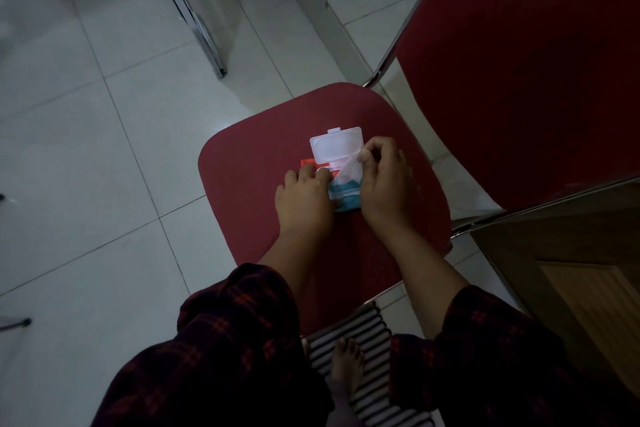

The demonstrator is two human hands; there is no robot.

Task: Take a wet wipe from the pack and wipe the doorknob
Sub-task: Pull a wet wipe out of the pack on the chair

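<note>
A wet wipe pack (343,198), red and blue, lies on the red chair seat (249,184), its white flip lid (335,146) standing open. My left hand (304,198) presses flat on the pack's left side. My right hand (381,184) pinches a white wet wipe (351,170) that sticks up out of the pack's opening, still partly inside. No doorknob is in view.
The chair's red backrest (519,62) rises at the right with chrome tubing. A brown wooden door (571,288) stands at the lower right. A striped mat (363,357) and a bare foot lie below. White floor tiles (86,149) spread to the left.
</note>
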